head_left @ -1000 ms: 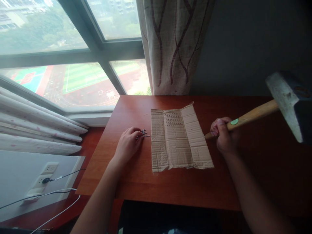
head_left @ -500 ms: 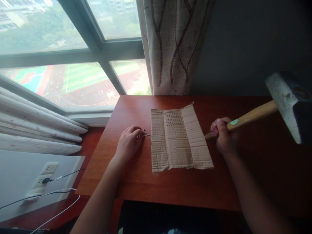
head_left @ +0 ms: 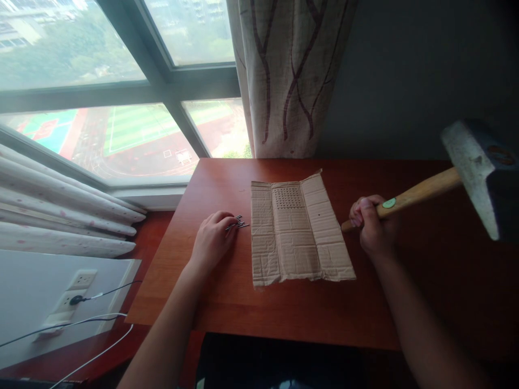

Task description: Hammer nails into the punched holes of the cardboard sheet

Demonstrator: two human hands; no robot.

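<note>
A flat sheet of brown cardboard (head_left: pixel 299 232) lies in the middle of the red-brown wooden table (head_left: pixel 292 308); its upper middle panel has a grid of small holes. My left hand (head_left: pixel 211 239) rests on the table just left of the cardboard, fingers curled and pinching at a small pile of metal nails (head_left: pixel 239 222). My right hand (head_left: pixel 372 222), right of the cardboard, is closed round the wooden handle of a hammer (head_left: pixel 421 190). The heavy steel hammer head (head_left: pixel 480 175) is raised at the far right.
A patterned curtain (head_left: pixel 290 75) hangs behind the table against a dark wall. A large window fills the left. White folded curtains (head_left: pixel 60 216) lie on the sill. A wall socket with a plugged cable (head_left: pixel 75 300) is at the lower left.
My left hand's fingers have shifted slightly over the nails, drawing them together. The hammer has barely moved.
</note>
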